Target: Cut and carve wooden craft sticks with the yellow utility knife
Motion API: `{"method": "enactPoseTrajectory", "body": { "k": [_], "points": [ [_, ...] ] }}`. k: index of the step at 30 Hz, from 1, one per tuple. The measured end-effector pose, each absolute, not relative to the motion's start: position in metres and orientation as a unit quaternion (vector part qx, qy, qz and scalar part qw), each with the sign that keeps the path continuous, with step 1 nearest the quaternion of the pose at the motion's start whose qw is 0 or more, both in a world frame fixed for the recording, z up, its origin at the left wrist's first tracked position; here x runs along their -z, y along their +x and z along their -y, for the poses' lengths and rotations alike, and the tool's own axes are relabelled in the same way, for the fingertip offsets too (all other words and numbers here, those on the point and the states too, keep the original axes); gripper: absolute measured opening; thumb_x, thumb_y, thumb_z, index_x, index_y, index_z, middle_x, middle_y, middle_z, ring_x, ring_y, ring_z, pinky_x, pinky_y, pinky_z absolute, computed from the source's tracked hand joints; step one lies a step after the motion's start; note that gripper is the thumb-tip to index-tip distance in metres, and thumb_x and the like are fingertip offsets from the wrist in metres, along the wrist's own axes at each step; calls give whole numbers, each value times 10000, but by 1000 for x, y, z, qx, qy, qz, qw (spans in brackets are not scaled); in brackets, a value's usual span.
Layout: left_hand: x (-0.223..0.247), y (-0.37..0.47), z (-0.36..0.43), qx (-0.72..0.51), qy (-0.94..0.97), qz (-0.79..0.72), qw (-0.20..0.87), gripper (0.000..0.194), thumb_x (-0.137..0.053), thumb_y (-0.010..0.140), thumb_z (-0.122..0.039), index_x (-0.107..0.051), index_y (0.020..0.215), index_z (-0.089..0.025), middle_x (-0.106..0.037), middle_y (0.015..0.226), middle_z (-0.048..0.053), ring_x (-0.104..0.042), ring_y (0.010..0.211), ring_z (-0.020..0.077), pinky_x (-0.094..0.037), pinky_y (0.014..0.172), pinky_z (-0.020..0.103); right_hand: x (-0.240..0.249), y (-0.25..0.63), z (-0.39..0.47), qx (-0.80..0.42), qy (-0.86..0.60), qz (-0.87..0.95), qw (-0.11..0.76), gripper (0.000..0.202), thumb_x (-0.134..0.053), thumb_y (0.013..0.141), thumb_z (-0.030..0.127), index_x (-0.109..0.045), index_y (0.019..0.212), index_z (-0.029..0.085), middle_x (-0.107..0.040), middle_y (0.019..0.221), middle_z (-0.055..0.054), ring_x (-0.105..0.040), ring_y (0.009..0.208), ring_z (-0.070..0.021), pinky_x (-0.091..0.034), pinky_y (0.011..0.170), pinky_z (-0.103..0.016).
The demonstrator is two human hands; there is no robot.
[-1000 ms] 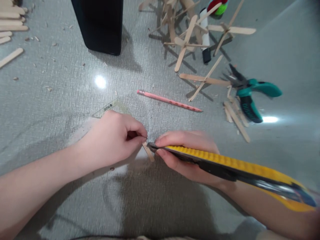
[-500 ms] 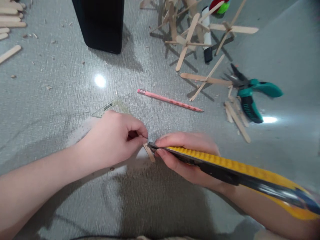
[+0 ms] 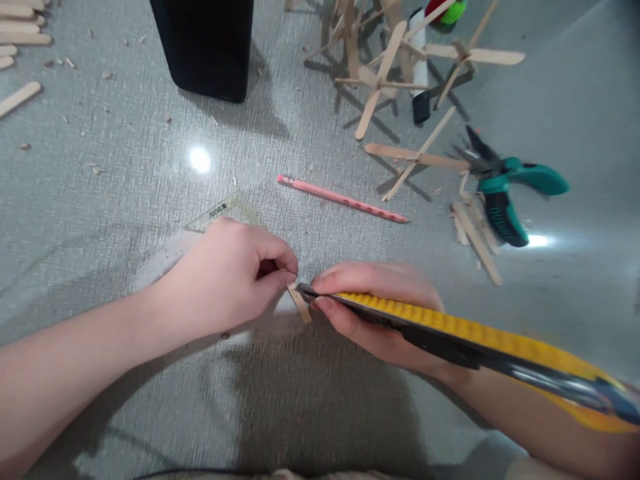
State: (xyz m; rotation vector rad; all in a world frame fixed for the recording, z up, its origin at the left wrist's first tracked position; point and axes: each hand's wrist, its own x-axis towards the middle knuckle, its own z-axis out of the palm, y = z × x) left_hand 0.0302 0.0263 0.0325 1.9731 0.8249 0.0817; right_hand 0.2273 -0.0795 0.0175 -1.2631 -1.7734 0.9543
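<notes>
Between thumb and forefinger, my left hand [image 3: 235,273] pinches a short wooden craft stick [image 3: 301,307], whose lower end sticks out toward me. My right hand [image 3: 375,300] is closed around the front of a yellow and black utility knife [image 3: 425,327], its handle running back over my right forearm. The knife's metal tip meets or nearly meets the stick beside my left fingertips. Under and behind my left hand lies a clear triangle ruler [image 3: 215,212], partly covered. A pink pencil [image 3: 345,200] rests on the table beyond both hands.
Pliers with green and black handles [image 3: 503,190] lie at the right, beside cut stick pieces [image 3: 477,243]. Crossed craft-stick assemblies [image 3: 383,80] and a white marker [image 3: 420,67] occupy the back. A black container [image 3: 205,50] stands back left, near loose sticks [image 3: 23,39].
Both hands keep nearly the same hold on the stick and the knife. The whole view has shifted slightly, with the objects at the back appearing a little farther right and up.
</notes>
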Motion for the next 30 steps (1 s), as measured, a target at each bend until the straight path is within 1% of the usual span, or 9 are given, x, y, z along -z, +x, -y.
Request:
{"method": "enactPoseTrajectory", "body": {
  "k": [6,11,14,18,21,25,30],
  "points": [
    [-32,29,-26,-36,808,-340,479,186,-618,816,-139,-773,779,-234,-722,667,-51,-621,559,99,-421,565,233,-18,228,80,-376,-499,690,366,183,-618,907,138,-646,970,308,-745,767,21,-706,641,-152,-577,559,-267],
    [-31,30,-25,-40,805,-341,483,172,-629,806,-134,-765,760,-229,-707,628,-53,-613,547,101,-413,555,229,-19,227,80,-385,-500,688,359,189,-631,898,118,-652,981,287,-749,784,15,-711,662,-142,-588,605,-251],
    [-32,31,-25,-38,807,-344,478,164,-638,805,-135,-766,761,-227,-708,633,-57,-608,544,94,-402,550,228,-20,225,80,-384,-502,685,363,177,-624,897,111,-656,970,269,-745,765,16,-690,619,-127,-566,579,-240],
    [-33,31,-24,-36,807,-350,474,161,-646,817,-141,-772,765,-226,-717,647,-51,-607,551,92,-405,571,234,-22,221,81,-394,-529,660,359,126,-630,907,152,-664,942,268,-740,735,24,-675,576,-126,-523,523,-244],
    [-33,31,-23,-36,809,-353,468,160,-651,827,-148,-773,764,-229,-725,672,-45,-616,574,101,-415,598,241,-24,220,83,-418,-541,634,362,100,-635,911,163,-667,943,252,-742,742,19,-678,587,-127,-514,524,-247],
    [-32,32,-21,-48,811,-347,470,171,-655,818,-112,-766,746,-220,-724,673,-41,-615,585,102,-410,608,239,-23,221,87,-427,-561,615,353,50,-654,917,192,-668,910,240,-728,724,22,-670,596,-123,-492,521,-241],
    [-33,30,-19,-51,812,-343,470,155,-672,823,-123,-772,769,-228,-703,662,-52,-587,560,83,-388,591,221,-20,224,90,-451,-562,586,371,60,-646,930,192,-663,890,234,-718,718,32,-668,596,-106,-495,539,-222]
  ]
}}
